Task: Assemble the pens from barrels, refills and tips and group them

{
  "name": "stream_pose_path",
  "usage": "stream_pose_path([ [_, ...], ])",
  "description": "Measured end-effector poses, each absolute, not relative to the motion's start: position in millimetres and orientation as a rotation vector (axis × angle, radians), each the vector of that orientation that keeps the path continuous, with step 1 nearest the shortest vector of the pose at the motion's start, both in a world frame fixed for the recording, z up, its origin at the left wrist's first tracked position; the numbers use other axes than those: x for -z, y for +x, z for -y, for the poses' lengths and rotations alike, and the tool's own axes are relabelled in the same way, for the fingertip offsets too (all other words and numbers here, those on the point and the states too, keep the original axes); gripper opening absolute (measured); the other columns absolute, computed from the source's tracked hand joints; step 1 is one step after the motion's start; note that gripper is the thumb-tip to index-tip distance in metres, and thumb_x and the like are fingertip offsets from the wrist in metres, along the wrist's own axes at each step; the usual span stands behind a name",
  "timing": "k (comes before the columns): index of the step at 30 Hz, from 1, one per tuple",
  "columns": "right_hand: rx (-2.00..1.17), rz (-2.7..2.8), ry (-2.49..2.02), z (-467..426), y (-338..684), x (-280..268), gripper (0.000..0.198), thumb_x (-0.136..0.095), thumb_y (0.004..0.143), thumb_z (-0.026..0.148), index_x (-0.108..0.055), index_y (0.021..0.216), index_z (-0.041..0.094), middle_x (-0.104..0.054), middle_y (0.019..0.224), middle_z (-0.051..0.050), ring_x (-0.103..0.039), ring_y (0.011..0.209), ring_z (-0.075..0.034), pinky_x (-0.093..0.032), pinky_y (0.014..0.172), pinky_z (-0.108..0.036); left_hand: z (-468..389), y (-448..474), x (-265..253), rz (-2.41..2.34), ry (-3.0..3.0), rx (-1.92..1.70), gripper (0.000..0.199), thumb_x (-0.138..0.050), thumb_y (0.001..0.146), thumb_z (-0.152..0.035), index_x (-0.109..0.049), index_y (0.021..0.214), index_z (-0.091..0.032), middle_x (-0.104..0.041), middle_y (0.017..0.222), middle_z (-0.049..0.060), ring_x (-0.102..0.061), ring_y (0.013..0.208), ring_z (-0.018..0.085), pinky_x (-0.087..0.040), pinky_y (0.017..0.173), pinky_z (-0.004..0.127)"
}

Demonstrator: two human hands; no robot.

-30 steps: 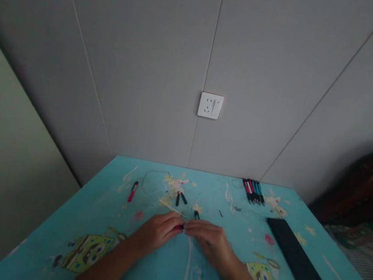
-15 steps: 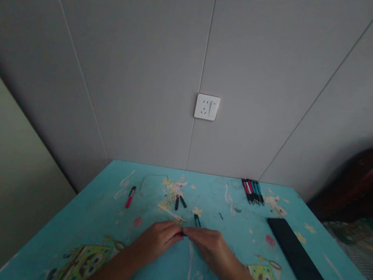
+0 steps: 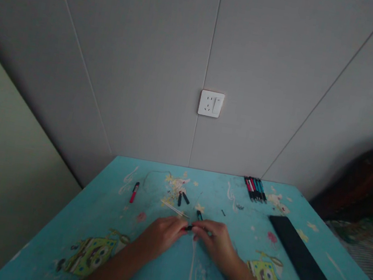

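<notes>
My left hand point(image 3: 163, 234) pinches a small black pen part point(image 3: 189, 228) at the front middle of the table, with a trace of red by the fingertips. The fingers of my right hand point(image 3: 215, 240) close on the other end of this part, so most of it is hidden. Just beyond my right fingertips lies a teal and black pen piece point(image 3: 199, 215). Thin white refill tubes point(image 3: 174, 209) rest past my left hand. Behind them are two short black grips point(image 3: 183, 198) and a scatter of tiny parts point(image 3: 176, 186).
A red and black pen piece point(image 3: 134, 192) lies to the left. Several pens point(image 3: 255, 189) are lined up at the back right, near a long black flat case point(image 3: 298, 250). Small dark bits point(image 3: 239, 207) dot the patterned blue tablecloth point(image 3: 92, 210). A wall with a socket point(image 3: 211, 104) rises behind.
My right hand has gone from flat, extended fingers to a bent-finger pinch, and more of the black part shows between my hands. The view has shifted slightly.
</notes>
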State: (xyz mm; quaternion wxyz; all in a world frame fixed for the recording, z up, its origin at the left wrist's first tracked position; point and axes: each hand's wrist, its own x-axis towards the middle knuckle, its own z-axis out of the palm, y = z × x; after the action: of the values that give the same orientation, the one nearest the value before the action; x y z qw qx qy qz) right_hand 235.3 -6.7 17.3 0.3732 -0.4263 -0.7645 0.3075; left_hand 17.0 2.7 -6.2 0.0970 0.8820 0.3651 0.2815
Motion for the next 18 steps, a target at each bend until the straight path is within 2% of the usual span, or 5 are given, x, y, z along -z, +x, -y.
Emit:
stream_pose_path([
  [2,-0.793,1.951,-1.122,8.5,232.8,-17.5,0.027,-0.052,0.094,0.038,-0.073,0.095,0.022,-0.071,0.070,-0.001,-0.065,0.060,-0.014,-0.052,0.064,-0.024,-1.1,18.2,0.9,-1.089,2.694,-0.788,0.015,-0.049,0.095,-0.026,-0.059,0.104,-0.019,-0.066,0.085,0.003,-0.065,0.080,0.017,-0.053,0.073,0.029],
  [5,-0.784,1.942,-1.146,10.3,230.1,-16.7,0.031,-0.045,0.097,0.037,-0.070,0.107,0.022,-0.072,0.074,-0.001,-0.062,0.054,-0.013,-0.051,0.060,-0.023,-0.5,19.6,-5.7,-1.099,2.712,-0.765,0.016,-0.048,0.096,-0.026,-0.060,0.104,-0.019,-0.065,0.086,0.004,-0.065,0.081,0.018,-0.053,0.073,0.030],
  [13,-0.696,2.155,-1.003,9.2,236.9,-22.1,0.028,-0.051,0.094,0.035,-0.065,0.117,0.026,-0.073,0.106,-0.003,-0.069,0.091,-0.018,-0.050,0.085,-0.027,-5.5,14.8,-7.5,-1.083,2.651,-0.782,0.017,-0.050,0.095,-0.023,-0.060,0.109,-0.020,-0.065,0.093,0.005,-0.062,0.090,0.019,-0.052,0.081,0.033],
  [15,-0.685,2.144,-1.063,10.0,236.4,-20.9,0.027,-0.046,0.096,0.033,-0.066,0.113,0.024,-0.074,0.096,-0.003,-0.070,0.083,-0.016,-0.050,0.078,-0.025,-5.2,14.9,-6.6,-1.056,2.681,-0.786,0.018,-0.050,0.094,-0.023,-0.060,0.109,-0.020,-0.066,0.092,0.005,-0.062,0.089,0.020,-0.052,0.080,0.033],
  [18,-0.557,2.173,-1.204,9.9,234.7,-15.3,0.035,-0.041,0.098,0.036,-0.071,0.088,0.021,-0.071,0.069,-0.002,-0.066,0.060,-0.015,-0.047,0.062,-0.022,-3.4,17.7,-6.5,-1.032,2.727,-0.818,0.020,-0.052,0.094,-0.023,-0.058,0.112,-0.020,-0.067,0.094,0.005,-0.062,0.090,0.020,-0.052,0.081,0.034],
])
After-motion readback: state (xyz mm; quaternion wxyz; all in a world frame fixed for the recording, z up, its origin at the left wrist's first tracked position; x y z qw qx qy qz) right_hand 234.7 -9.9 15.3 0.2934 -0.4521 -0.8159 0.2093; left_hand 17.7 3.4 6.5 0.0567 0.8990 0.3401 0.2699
